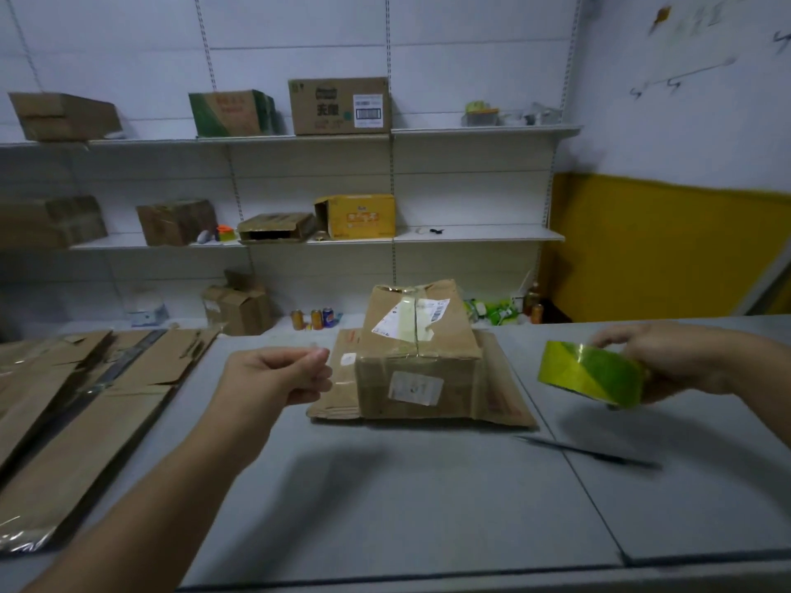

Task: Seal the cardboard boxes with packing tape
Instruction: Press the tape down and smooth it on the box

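Two hands: gripping light, slick tape roll (588, 373) by its rim with right hand (676, 357), curling left hand (278, 374), can't tell round what. Guessing stiff, lightish cardboard box (417, 365), middle of counter (385, 507) toward far edge.

The near half of the grey surface (385, 507) lies open. In the middle, a cardboard box (417, 378) on flattened cardboard (505, 387) blocks the way; flat cartons (85, 400) fill the left side. Right of the box, a thin dark tool (590, 453) lies near the held tape roll (590, 374).
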### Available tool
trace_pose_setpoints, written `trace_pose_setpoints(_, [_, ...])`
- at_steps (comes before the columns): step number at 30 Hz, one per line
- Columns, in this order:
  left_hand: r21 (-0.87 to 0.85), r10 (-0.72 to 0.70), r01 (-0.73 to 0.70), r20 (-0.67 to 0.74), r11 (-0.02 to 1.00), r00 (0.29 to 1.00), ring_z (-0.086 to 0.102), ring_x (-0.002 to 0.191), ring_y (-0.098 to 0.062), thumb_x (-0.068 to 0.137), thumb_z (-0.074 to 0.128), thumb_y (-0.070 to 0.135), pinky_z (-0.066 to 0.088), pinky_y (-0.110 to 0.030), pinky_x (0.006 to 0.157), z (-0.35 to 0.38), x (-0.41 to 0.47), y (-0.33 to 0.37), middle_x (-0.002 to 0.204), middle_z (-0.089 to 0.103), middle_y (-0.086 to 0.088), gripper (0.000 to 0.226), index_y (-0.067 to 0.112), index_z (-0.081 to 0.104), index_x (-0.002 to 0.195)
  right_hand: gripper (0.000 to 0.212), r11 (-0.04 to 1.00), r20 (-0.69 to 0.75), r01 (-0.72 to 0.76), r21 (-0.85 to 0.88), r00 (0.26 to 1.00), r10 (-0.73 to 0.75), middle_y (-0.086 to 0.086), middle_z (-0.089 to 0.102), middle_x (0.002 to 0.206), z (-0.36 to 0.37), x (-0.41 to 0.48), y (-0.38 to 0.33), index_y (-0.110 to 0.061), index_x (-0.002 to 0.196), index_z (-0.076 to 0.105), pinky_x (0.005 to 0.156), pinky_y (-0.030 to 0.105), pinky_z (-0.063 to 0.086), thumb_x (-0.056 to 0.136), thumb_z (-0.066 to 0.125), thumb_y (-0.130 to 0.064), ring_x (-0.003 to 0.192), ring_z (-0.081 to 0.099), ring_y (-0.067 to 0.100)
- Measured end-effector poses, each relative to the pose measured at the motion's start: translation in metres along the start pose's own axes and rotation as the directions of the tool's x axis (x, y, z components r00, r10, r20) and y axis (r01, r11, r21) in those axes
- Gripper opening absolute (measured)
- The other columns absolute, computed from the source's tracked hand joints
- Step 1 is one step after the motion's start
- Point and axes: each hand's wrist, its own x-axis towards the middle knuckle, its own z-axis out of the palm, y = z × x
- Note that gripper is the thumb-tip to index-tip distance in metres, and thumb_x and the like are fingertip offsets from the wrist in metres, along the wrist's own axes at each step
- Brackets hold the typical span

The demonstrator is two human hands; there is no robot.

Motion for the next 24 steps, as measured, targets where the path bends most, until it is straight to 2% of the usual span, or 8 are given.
trace_pose_setpoints(4, [-0.038,-0.039,0.039,0.004,0.999,0.999,0.069,0.069,-0.02,0.082,0.064,0.014,0.055,-0.027,0.062,0.007,0.011,-0.002,0.073,0.072,-0.008,0.01,0.012,0.071,0.088,0.024,0.999,-0.077,-0.033,-0.012,0.996,0.032,0.004,0.066,0.06,-0.006,0.008,0.006,-0.013,0.098,0.067,0.055,0.026,0.049,0.096,0.043,-0.016,0.055,0.062,0.018])
trace_pose_setpoints(9, [0.016,-0.047,0.047,0.031,0.999,0.998,0.07,0.073,-0.018,0.085,0.061,0.015,0.058,-0.026,0.066,0.017,0.017,-0.011,0.077,0.074,-0.005,0.011,0.02,0.071,0.085,0.028,0.995,-0.125,-0.095,-0.003,0.988,0.094,0.007,0.061,0.059,-0.015,0.032,0.02,-0.011,0.101,0.066,0.053,0.025,0.045,0.097,0.042,-0.023,0.051,0.058,0.019])
trace_pose_setpoints(13, [0.012,-0.041,0.04,0.083,0.999,0.996,0.07,0.069,-0.014,0.087,0.06,0.011,0.057,-0.023,0.064,0.02,0.024,-0.018,0.075,0.074,-0.003,0.016,0.021,0.072,0.086,0.023,0.995,-0.101,-0.085,-0.049,0.992,0.08,0.012,0.065,0.07,-0.017,0.048,0.028,-0.016,0.092,0.071,0.061,0.031,0.049,0.09,0.049,-0.018,0.07,0.067,0.034])
trace_pose_setpoints(14, [0.006,-0.044,0.043,0.093,0.999,0.995,0.07,0.068,-0.013,0.087,0.059,0.009,0.057,-0.023,0.064,0.02,0.025,-0.02,0.075,0.074,-0.003,0.016,0.019,0.072,0.088,0.024,0.993,-0.109,-0.084,-0.077,0.991,0.075,0.013,0.067,0.073,-0.014,0.044,0.024,-0.016,0.088,0.072,0.063,0.031,0.05,0.089,0.049,-0.014,0.072,0.067,0.033])
trace_pose_setpoints(18, [0.028,-0.03,0.028,0.089,0.999,0.996,0.069,0.068,-0.015,0.088,0.059,0.011,0.057,-0.023,0.064,0.023,0.032,-0.03,0.075,0.074,-0.005,0.016,0.018,0.073,0.088,0.026,0.991,-0.099,-0.072,-0.113,0.993,0.061,0.015,0.067,0.076,0.0,0.043,0.01,-0.012,0.087,0.072,0.061,0.031,0.052,0.088,0.049,-0.001,0.066,0.063,0.026])
trace_pose_setpoints(21, [0.086,-0.01,0.002,0.098,0.996,0.995,0.067,0.069,-0.018,0.088,0.058,0.011,0.057,-0.026,0.067,0.024,0.034,-0.038,0.072,0.072,-0.006,0.018,0.021,0.073,0.086,0.026,0.98,-0.121,-0.072,-0.185,0.991,0.05,0.01,0.057,0.056,0.012,0.047,0.002,-0.01,0.089,0.07,0.048,0.024,0.044,0.086,0.048,0.003,0.05,0.052,0.022])
trace_pose_setpoints(22, [0.102,-0.006,-0.005,0.104,0.995,0.995,0.066,0.068,-0.018,0.089,0.058,0.011,0.057,-0.026,0.068,0.024,0.034,-0.04,0.071,0.072,-0.004,0.018,0.022,0.072,0.088,0.025,0.974,-0.14,-0.064,-0.217,0.99,0.034,0.01,0.056,0.058,0.016,0.048,-0.001,-0.01,0.09,0.069,0.048,0.024,0.043,0.085,0.048,0.002,0.05,0.051,0.022])
trace_pose_setpoints(24, [0.113,0.003,-0.016,0.115,0.993,0.993,0.066,0.066,-0.016,0.089,0.057,0.01,0.057,-0.025,0.067,0.022,0.034,-0.045,0.072,0.073,-0.003,0.022,0.026,0.072,0.088,0.024,0.951,-0.168,-0.035,-0.308,0.986,-0.018,0.011,0.062,0.077,0.024,0.05,-0.007,-0.015,0.095,0.067,0.052,0.026,0.046,0.085,0.049,-0.002,0.062,0.056,0.022])
